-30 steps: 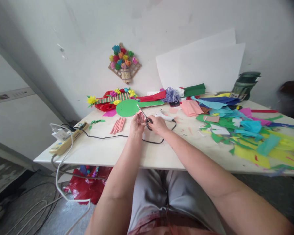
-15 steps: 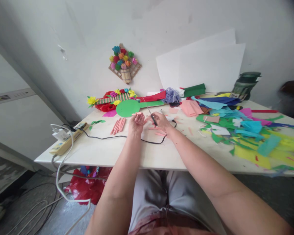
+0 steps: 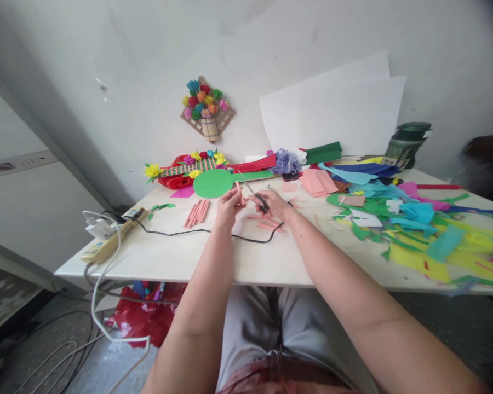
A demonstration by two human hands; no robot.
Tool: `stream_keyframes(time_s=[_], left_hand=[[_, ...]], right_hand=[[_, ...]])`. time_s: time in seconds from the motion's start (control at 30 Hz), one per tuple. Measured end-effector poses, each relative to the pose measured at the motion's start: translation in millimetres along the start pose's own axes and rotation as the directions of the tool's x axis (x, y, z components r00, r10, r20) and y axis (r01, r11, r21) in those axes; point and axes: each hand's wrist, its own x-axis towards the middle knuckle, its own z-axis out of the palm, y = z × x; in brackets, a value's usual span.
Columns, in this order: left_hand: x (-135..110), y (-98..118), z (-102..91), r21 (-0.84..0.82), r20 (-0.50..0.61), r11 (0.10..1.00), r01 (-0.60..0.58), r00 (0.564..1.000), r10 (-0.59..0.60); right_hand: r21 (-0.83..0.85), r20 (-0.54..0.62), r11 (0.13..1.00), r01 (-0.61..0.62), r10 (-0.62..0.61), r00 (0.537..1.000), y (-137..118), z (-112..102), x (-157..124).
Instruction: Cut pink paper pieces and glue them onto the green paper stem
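My left hand (image 3: 228,206) pinches a small pink paper strip (image 3: 238,190) above the white table (image 3: 189,251). My right hand (image 3: 274,205) grips black-handled scissors (image 3: 258,198), whose blades point up and left toward the strip. Loose pink strips (image 3: 267,223) lie on the table just below my right hand. A bundle of pink paper rolls (image 3: 197,212) lies to the left of my left hand. A green paper disc (image 3: 212,183) sits just behind both hands.
A black cord (image 3: 181,232) runs from a power strip (image 3: 110,238) at the left edge. Coloured paper scraps (image 3: 414,224) cover the right side. White sheets (image 3: 337,117) lean on the wall. A paper flower craft (image 3: 189,167) lies at the back.
My right hand swung the scissors from pointing up-left to lower and nearer the strip. The left hand closed from an open palm into a pinch on the pink strip. Cut strips appeared on the table.
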Motion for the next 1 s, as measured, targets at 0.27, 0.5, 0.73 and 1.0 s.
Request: stream_keyframes(time_s=[0.27,0.5,0.73,1.0], left_hand=[[2,-2,-2.8,0.129,0.053,0.990,-0.061,0.997,0.055],[5,-5,-6.0,0.207,0.078,0.975,-0.078,0.995,0.063],[3,-3,-1.5,0.270,0.121,0.951,-0.154,0.985,0.125],[0,-6,6.0,0.424,0.255,0.862,-0.276,0.950,0.179]], right_hand=[[-0.052,0.138,0.998,-0.029,0.036,0.990,-2,-19,-2],[-0.096,0.110,0.994,-0.058,0.069,0.992,-4,-18,-3],[0.052,-0.140,0.998,0.029,-0.022,0.990,4,-17,5],[0.271,-0.285,0.934,0.234,-0.155,0.946,-1,-11,11]])
